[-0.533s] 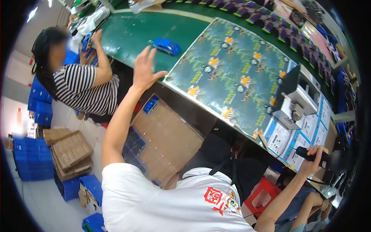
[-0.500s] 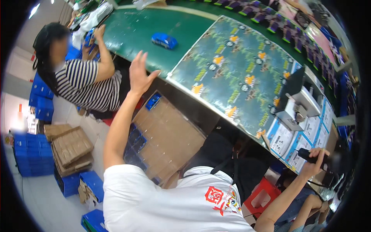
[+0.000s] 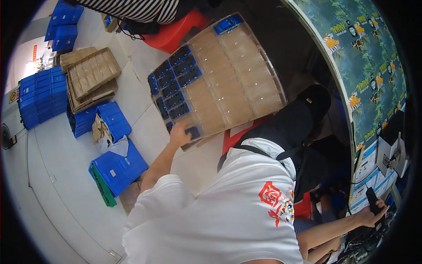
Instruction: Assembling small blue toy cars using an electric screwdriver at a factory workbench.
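At the near-left corner of a brown divided tray, my left hand has its bent fingers on a blue toy car. Several more toy cars, showing dark undersides, fill pockets along the tray's left side. A single blue car lies alone in the far corner. Off to the right, beside the bench, my right hand grips a black electric screwdriver, its thin tip pointing away from me.
The workbench with a patterned cover curves along the right, bearing a metal fixture. Blue crates and cardboard trays stand on the left floor. A red stool and a seated person in stripes are beyond the tray.
My view has swung left and down toward the tray. The left hand, raised and spread near the bench edge before, has come down onto a toy car. The screwdriver stays in my right hand.
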### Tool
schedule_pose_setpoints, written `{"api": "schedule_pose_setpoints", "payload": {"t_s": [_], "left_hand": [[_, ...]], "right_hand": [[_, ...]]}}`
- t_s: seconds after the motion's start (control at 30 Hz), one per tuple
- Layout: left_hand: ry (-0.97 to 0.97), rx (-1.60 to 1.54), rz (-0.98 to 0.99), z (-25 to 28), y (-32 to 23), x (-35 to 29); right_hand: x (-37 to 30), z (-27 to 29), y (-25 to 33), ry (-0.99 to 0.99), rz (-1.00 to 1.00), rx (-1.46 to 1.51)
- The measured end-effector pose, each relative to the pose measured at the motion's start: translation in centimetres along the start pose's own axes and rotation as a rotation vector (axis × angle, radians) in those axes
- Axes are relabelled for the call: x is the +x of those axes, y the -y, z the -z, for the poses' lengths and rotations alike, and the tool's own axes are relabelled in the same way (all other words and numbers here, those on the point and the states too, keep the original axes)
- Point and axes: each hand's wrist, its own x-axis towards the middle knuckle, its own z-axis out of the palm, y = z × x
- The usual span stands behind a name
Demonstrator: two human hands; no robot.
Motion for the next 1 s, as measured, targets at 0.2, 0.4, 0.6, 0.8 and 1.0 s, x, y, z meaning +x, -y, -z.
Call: {"api": "schedule_pose_setpoints", "payload": {"t_s": [0.2, 0.4, 0.6, 0.8, 1.0], "left_hand": [[0.192, 0.098, -0.005, 0.2, -1.0, -2.1], [0.329, 0.267, 0.01, -0.2, -0.6, -0.4], [0.444, 0.433, -0.07, -0.9, -2.6, 1.8], [0.455, 0.354, -0.029, 0.9, -0.9, -0.2], [0.482, 0.353, -0.065, -0.5, -0.6, 0.5]], "right_hand": [[-0.2, 1.8, -1.1, 0.172, 0.131, -0.121], [-0.8, -2.4, 0.7, -0.247, -0.048, -0.103], [-0.6, 2.2, 3.1, -0.298, -0.237, 0.231], [1.3, -7.5, 5.5, -0.168, -0.122, 0.533], [5.7, -12.3, 6.7, -0.188, 0.108, 0.424]]}}
